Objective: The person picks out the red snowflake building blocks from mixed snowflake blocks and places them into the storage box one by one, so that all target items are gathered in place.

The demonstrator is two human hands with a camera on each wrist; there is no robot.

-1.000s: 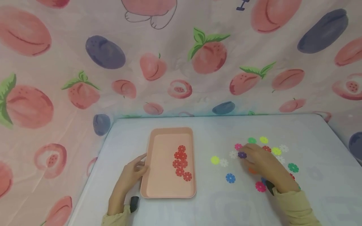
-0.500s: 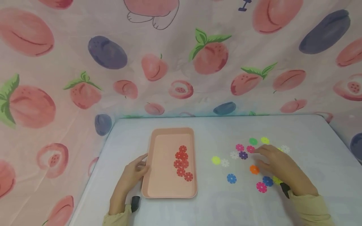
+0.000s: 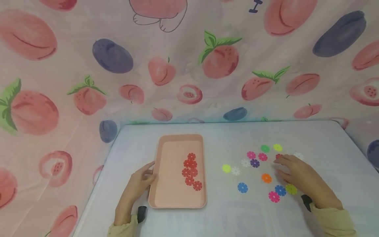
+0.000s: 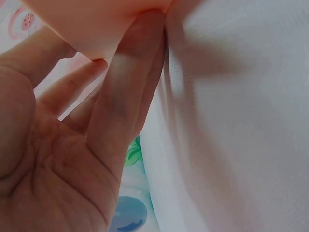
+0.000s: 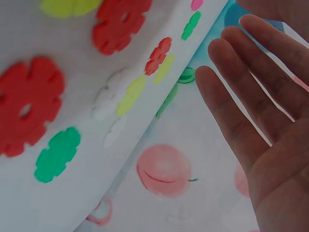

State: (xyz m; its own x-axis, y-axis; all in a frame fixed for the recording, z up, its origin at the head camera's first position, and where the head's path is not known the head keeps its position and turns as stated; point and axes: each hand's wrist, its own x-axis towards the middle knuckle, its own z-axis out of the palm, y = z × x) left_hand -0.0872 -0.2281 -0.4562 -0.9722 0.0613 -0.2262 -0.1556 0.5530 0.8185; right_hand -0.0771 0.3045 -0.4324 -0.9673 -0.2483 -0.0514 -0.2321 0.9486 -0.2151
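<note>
My left hand (image 3: 137,186) lies at the left side of the pink tray (image 3: 152,194); in the left wrist view the extended fingers of the hand (image 4: 67,145) touch the tray's wall (image 4: 96,29). Several red flower-shaped discs (image 3: 189,180) lie in the tray's right half, some overlapping. My right hand (image 3: 306,177) hovers over the scattered discs at the right, fingertips beside a partly covered red disc (image 3: 278,156). In the right wrist view the fingers of that hand (image 5: 265,116) are extended and hold nothing; red discs (image 5: 158,56) lie beyond them.
Around the right hand lie pink (image 3: 262,157), purple (image 3: 254,163), orange (image 3: 266,178), blue (image 3: 242,188), green (image 3: 265,148), yellow (image 3: 226,168) and white (image 3: 235,171) discs. Fruit-patterned cloth (image 3: 189,75) stands behind the table (image 3: 225,217).
My right hand has moved rightward from beside the purple disc, uncovering a pink disc, the orange disc and a yellow one near the wrist. My left hand has stayed at the tray.
</note>
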